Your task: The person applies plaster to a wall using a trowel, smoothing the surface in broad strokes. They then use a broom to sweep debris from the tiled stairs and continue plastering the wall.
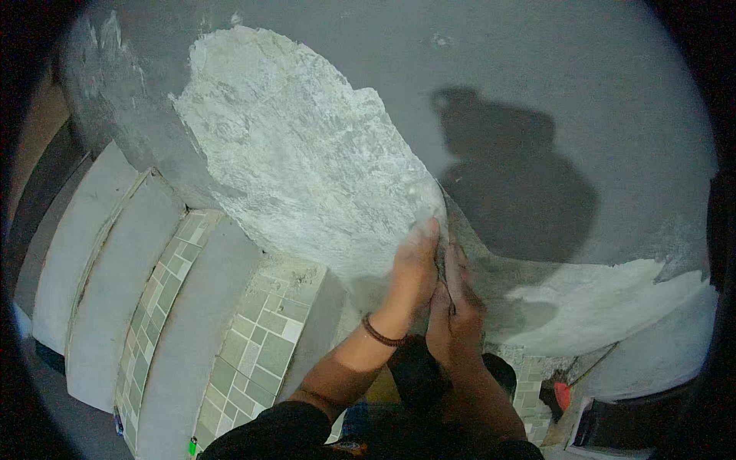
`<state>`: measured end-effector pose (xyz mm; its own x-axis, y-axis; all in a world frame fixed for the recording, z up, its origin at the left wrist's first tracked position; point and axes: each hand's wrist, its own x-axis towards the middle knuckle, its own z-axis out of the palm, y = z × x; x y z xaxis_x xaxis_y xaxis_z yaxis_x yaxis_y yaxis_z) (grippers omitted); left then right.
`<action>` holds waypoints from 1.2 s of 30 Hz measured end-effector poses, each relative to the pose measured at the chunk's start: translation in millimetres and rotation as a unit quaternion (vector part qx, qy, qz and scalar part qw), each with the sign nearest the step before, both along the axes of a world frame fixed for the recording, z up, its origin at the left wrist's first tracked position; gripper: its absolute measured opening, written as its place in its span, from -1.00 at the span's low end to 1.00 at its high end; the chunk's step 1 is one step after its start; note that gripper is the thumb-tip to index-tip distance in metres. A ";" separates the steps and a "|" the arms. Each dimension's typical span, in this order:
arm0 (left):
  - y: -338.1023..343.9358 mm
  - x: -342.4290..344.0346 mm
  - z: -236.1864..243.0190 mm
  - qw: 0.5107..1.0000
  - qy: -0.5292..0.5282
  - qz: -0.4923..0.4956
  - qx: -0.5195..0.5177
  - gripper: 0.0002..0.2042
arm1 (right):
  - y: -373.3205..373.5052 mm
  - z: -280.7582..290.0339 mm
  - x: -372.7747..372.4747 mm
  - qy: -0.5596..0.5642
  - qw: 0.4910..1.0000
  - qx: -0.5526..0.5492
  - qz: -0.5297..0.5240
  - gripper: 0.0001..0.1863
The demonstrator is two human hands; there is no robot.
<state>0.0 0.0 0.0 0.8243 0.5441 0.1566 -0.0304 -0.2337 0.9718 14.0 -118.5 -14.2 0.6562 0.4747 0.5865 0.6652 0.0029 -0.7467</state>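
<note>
Your left hand (415,264) is at the lower right edge of the white patch (299,146) on the grey wall (636,138); your right hand (454,316) is just beside it, a little lower. Between them, by that same edge, shows a thin, dark-edged piece (441,264). Your fingers are blurred and partly hidden; whether they pinch it, I can't tell. Tiled steps (257,337) lie below the patch, toward its left.
</note>
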 end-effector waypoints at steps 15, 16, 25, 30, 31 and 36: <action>-2.0 5.4 9.9 0.995 -0.057 -0.028 -0.078 -0.67 | 5.5 -4.1 2.1 -0.019 0.999 0.004 -0.031 -0.44; -5.2 7.4 4.4 0.996 -0.061 0.018 0.069 -0.67 | 1.0 -4.5 -0.9 -0.004 0.999 -0.008 -0.039 -0.44; 18.5 14.2 19.8 0.989 -0.069 0.031 0.128 -0.65 | 17.7 24.2 4.6 -0.050 0.996 0.071 -0.007 -0.49; 1.2 1.4 21.9 0.994 -0.101 -0.011 -0.031 -0.62 | 14.6 11.0 0.3 -0.066 0.996 0.059 -0.026 -0.47; -1.3 0.6 21.0 0.995 -0.090 -0.003 0.044 -0.62 | 12.1 8.3 -1.9 -0.059 0.996 0.048 -0.034 -0.47; -6.3 4.2 35.2 0.991 -0.130 -0.009 0.009 -0.62 | 15.8 21.4 -1.3 -0.035 0.997 0.063 -0.020 -0.48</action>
<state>4.2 -6.3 35.2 0.7645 0.5248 0.3742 -0.2836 -0.2475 0.9265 12.7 -102.6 7.1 0.6280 0.3695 0.6849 0.7173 0.0665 -0.6936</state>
